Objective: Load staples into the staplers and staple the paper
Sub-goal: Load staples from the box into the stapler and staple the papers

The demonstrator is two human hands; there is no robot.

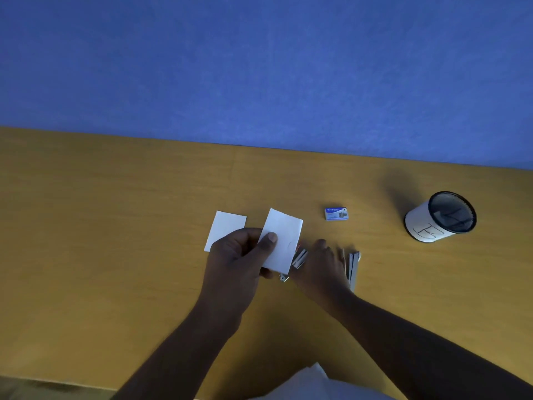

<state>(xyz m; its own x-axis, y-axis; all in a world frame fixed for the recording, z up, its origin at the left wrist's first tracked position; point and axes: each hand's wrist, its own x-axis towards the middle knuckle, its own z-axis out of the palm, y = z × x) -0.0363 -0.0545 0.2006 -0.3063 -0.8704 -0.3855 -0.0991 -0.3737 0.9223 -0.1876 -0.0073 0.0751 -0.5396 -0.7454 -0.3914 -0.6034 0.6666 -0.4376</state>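
My left hand point(240, 259) pinches a small white paper point(284, 241) and holds it just above the wooden table point(115, 226). A second white paper point(225, 226) lies flat behind that hand. My right hand point(323, 262) rests palm down over a silver stapler point(298, 258), whose end shows between the two hands. Another silver stapler point(354, 268) lies just right of the right hand, blurred. A small blue staple box point(336, 213) sits further back on the table.
A black mesh pen cup point(441, 216) wrapped in white paper with handwriting stands at the right. A blue wall point(259, 67) rises behind the table. White cloth point(311, 382) shows at the bottom edge.
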